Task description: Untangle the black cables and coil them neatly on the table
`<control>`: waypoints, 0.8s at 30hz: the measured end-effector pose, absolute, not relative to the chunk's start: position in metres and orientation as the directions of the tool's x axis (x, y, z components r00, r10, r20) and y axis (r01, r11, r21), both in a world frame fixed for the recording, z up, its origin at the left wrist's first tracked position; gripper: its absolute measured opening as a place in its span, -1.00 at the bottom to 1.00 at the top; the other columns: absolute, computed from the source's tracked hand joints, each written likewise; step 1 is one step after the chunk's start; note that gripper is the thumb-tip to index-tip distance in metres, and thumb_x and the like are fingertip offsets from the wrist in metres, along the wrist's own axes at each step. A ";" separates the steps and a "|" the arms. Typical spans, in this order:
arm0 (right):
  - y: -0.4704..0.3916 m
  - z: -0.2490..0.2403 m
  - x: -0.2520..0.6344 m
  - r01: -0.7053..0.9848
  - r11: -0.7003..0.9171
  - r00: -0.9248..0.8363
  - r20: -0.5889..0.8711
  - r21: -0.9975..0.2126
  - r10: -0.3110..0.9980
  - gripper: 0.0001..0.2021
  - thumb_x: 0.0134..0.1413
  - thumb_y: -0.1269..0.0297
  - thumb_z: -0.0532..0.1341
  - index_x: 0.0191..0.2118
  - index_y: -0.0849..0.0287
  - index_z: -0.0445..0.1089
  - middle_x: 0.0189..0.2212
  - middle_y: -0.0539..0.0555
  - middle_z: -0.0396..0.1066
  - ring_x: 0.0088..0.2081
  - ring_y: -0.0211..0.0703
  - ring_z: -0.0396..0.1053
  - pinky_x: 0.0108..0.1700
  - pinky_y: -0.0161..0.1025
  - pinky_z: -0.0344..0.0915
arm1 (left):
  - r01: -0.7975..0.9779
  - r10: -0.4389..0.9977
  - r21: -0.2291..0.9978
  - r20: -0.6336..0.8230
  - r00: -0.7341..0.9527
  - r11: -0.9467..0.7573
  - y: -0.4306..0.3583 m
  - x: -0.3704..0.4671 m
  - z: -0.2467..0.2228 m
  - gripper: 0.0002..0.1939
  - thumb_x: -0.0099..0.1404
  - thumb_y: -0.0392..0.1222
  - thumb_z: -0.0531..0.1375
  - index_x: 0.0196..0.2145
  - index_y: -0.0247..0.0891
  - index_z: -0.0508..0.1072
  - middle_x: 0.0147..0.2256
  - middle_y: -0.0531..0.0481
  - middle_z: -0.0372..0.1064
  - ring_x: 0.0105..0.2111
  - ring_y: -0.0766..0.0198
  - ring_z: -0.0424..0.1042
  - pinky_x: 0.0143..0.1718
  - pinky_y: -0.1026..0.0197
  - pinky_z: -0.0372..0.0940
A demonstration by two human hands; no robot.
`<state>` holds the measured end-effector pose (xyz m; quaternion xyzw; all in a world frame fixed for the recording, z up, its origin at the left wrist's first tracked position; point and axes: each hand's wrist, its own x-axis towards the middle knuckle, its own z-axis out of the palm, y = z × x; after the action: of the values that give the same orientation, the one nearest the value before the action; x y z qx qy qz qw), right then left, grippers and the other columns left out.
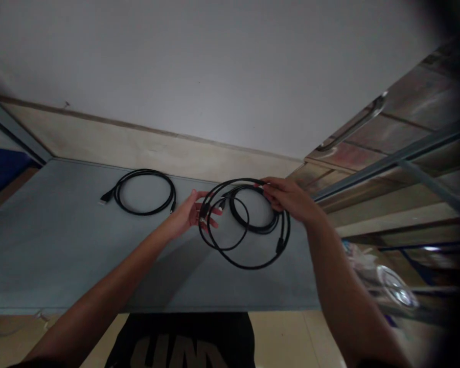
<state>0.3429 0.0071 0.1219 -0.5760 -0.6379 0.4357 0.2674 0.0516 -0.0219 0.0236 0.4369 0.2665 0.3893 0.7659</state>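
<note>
A looped black cable (253, 267) hangs above the grey table, its coils spread into several loops. My right hand (285, 197) pinches its upper right side. At its left side is my left hand (195, 212), fingers apart around the loops and a dark connector. Behind the raised cable, a second coiled black cable (253, 229) lies on the table near the back edge. A third coiled black cable (145, 213) lies farther left, with its larger plug pointing left and a small plug at its right.
The grey table (80, 245) meets a pale wall (176, 76) at the back. Metal frame bars (398, 151) rise on the right, beside shelves holding blurred items. Another frame post (19, 130) stands at the left end.
</note>
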 end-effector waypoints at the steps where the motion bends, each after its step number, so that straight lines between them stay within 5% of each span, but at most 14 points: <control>1: 0.008 0.110 0.335 0.494 -0.068 -0.193 -0.186 -0.867 0.963 -0.75 0.16 0.18 0.20 -0.12 0.22 0.42 -0.56 -0.09 0.16 -0.64 -0.41 0.04 -0.63 -0.41 -0.01 | -0.298 0.839 0.908 -0.098 0.535 0.295 -0.021 0.044 0.029 -0.28 0.31 0.37 0.05 0.16 -0.26 0.23 -0.17 -0.27 0.52 -0.38 0.10 0.55 -0.48 0.19 0.36; 3: 0.011 0.083 0.321 0.468 -0.074 -0.217 -0.196 -0.881 0.956 -0.78 0.19 0.20 0.15 -0.15 0.22 0.41 -0.58 -0.08 0.20 -0.66 -0.40 0.04 -0.64 -0.40 -0.02 | -0.121 0.878 0.965 -0.153 0.454 0.231 -0.016 0.029 0.031 -0.40 0.31 0.15 0.20 0.14 -0.29 0.26 -0.27 -0.18 0.52 -0.47 0.21 0.51 -0.55 0.29 0.30; 6: 0.017 0.039 0.302 0.556 0.009 -0.283 -0.180 -0.831 0.942 -0.78 0.23 0.29 0.05 -0.17 0.21 0.42 -0.53 0.01 0.38 -0.67 -0.32 0.18 -0.61 -0.33 0.12 | 0.122 0.902 0.983 -0.175 0.394 0.137 -0.009 0.010 0.019 -0.53 0.35 -0.01 0.17 0.11 -0.36 0.32 -0.29 -0.17 0.52 -0.49 0.26 0.50 -0.57 0.32 0.28; 9: 0.021 0.006 0.287 0.691 0.220 -0.249 0.058 -0.689 0.967 -0.71 0.22 0.38 0.02 -0.10 0.23 0.47 -0.36 0.16 0.52 -0.41 -0.11 0.45 -0.30 -0.19 0.37 | 0.278 0.891 0.960 -0.143 0.431 0.020 -0.009 0.000 0.003 -0.58 0.37 -0.08 0.10 0.09 -0.36 0.38 -0.26 -0.16 0.52 -0.48 0.25 0.50 -0.54 0.28 0.33; 12: 0.022 -0.012 0.276 0.743 0.413 -0.252 0.353 -0.527 0.901 -0.70 0.23 0.39 0.05 -0.06 0.22 0.50 -0.14 0.25 0.53 -0.09 0.04 0.44 0.04 -0.03 0.33 | 0.387 0.859 0.907 -0.062 0.507 -0.163 -0.014 -0.004 -0.006 -0.52 0.31 -0.18 0.14 0.17 -0.30 0.37 -0.18 -0.14 0.53 -0.35 0.18 0.52 -0.32 0.17 0.41; 16: 0.018 -0.018 0.273 0.673 0.474 -0.171 0.504 -0.568 0.846 -0.72 0.25 0.32 0.09 -0.06 0.18 0.52 -0.18 0.21 0.52 -0.10 0.02 0.43 0.01 -0.04 0.34 | 0.457 0.830 0.805 0.074 0.553 -0.377 -0.014 -0.005 -0.009 -0.43 0.23 -0.32 0.17 0.21 -0.26 0.36 0.01 -0.16 0.48 -0.06 0.09 0.48 0.03 0.06 0.33; 20: 0.012 -0.014 0.277 0.451 0.318 0.014 0.363 -0.834 0.932 -0.71 0.18 0.21 0.20 -0.05 0.18 0.51 -0.38 0.08 0.45 -0.42 -0.19 0.35 -0.36 -0.23 0.32 | 0.466 0.863 0.758 0.251 0.439 -0.457 -0.012 -0.003 -0.005 -0.63 0.33 -0.29 0.09 0.04 -0.27 0.50 0.04 -0.18 0.46 0.05 0.10 0.42 0.13 0.05 0.26; 24: 0.006 -0.005 0.288 0.089 0.062 -0.043 0.058 -0.994 0.997 -0.65 0.06 0.16 0.30 -0.05 0.20 0.52 -0.62 -0.12 0.16 -0.66 -0.40 -0.02 -0.64 -0.37 -0.05 | 0.402 0.929 0.842 0.283 0.239 -0.360 -0.018 -0.004 0.006 -0.57 0.42 -0.16 0.05 0.17 -0.30 0.38 -0.32 -0.05 0.51 -0.34 0.26 0.46 -0.18 0.19 0.36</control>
<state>0.2876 0.0061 -0.0053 -0.4965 -0.5469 0.4717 0.4815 -0.0039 -0.0183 0.0058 0.7175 0.4638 0.4064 0.3238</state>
